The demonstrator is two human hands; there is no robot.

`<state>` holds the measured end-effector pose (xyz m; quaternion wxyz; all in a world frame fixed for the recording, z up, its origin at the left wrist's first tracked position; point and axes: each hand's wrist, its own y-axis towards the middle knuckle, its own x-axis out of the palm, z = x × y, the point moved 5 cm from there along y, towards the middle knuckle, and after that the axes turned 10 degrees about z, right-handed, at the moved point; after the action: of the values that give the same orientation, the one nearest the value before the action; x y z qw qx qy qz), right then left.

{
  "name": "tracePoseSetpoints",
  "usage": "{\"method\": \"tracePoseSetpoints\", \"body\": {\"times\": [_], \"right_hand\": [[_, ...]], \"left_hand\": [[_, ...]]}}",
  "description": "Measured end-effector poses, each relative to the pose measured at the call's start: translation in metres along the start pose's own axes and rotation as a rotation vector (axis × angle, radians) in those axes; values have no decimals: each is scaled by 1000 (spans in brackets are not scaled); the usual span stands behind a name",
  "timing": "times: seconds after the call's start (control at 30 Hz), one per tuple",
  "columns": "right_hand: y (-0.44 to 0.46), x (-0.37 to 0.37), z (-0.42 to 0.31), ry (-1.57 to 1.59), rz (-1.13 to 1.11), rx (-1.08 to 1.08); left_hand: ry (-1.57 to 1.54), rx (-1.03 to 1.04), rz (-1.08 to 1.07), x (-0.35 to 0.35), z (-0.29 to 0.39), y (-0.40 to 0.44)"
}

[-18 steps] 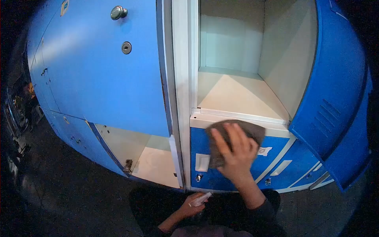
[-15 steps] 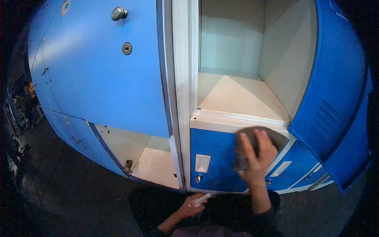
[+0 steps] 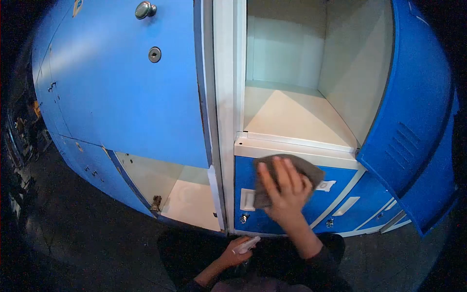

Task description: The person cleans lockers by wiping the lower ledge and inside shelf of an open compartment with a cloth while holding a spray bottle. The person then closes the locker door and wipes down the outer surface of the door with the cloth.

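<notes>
Grey cloth (image 3: 311,170) on the blue door (image 3: 343,176) should be soft, light, best pressed from its middle; right hand (image 3: 288,200) holds it with spread fingers, left hand (image 3: 230,256) curls round a white thing (image 3: 248,244), maybe a nozzle.

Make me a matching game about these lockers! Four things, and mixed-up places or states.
1. cloth
2. knob
3. vented door
4. left hand

A. swung open
B. holding something white
C. under the right hand
D. on the light blue door

Pairs: 1-C, 2-D, 3-A, 4-B
</notes>
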<state>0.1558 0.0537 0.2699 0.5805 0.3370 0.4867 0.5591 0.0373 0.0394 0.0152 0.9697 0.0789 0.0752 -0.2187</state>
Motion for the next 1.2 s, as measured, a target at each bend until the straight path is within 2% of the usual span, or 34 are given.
{"method": "tracePoseSetpoints", "body": {"times": [0.07, 0.17, 0.3, 0.37, 0.5, 0.63, 0.73, 0.83, 1.0, 1.1, 1.2], "right_hand": [[13, 11, -22, 18, -26, -20], [18, 15, -27, 96, -27, -12], [10, 1, 3, 160, -41, 91], [-6, -15, 34, 76, 0, 203], [-35, -35, 84, -66, 93, 334], [-35, -35, 82, -157, 131, 385], [-23, -27, 62, -139, 75, 370], [1, -9, 26, -50, -73, 199], [48, 14, -28, 197, 2, 13], [63, 13, -28, 315, 20, 64], [68, 0, -12, 367, -85, 85]], "left_hand": [[145, 89, -22, 1, -11, 4], [-89, 46, 41, -2, -11, -3], [-131, 10, 33, -6, -3, -6], [-169, 48, 37, -4, -6, -6], [62, 99, 23, -4, 1, -1], [75, 163, 11, -3, 1, 3], [41, 116, 27, -7, 9, 2], [-60, 39, 44, -6, 5, 0], [-102, 57, 40, -2, -24, 1], [-117, 25, 54, -3, -16, -2], [-145, 9, 45, -3, -8, -4]]}}
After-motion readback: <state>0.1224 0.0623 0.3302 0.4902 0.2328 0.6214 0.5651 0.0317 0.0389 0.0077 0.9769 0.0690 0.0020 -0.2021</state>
